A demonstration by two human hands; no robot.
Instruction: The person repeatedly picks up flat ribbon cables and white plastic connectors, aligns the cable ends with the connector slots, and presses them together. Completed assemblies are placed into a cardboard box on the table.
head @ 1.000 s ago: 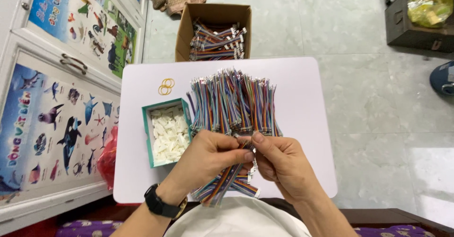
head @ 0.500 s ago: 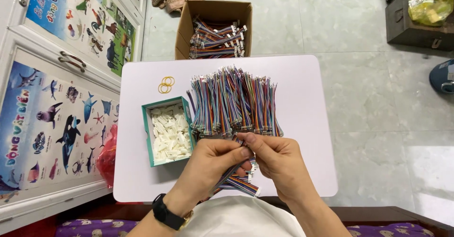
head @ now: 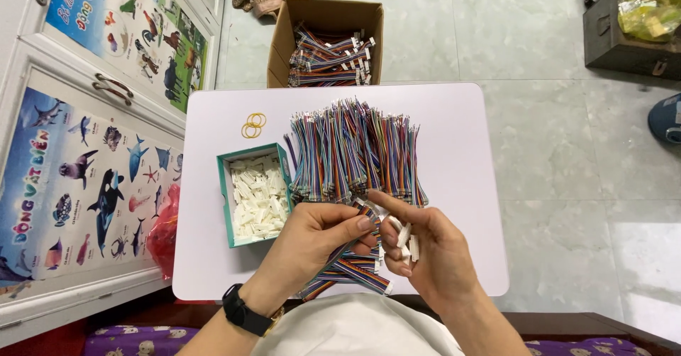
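Since the prior frame, right hand (head: 433, 253) has opened outward, index finger extended, white connectors (head: 406, 237) cupped in its fingers. Left hand (head: 319, 239) pinches the multicoloured ribbon cable (head: 351, 271) at the surface's near edge, beside the teal box (head: 254, 196) of connector housings.

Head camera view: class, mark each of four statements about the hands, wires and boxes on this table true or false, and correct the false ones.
1. The left hand grips a striped wire bundle. True.
2. The right hand holds nothing. False: it holds small white connectors.
3. The green tray holds white connectors. True.
4. The cardboard box stands on the white table. False: it stands on the floor beyond it.
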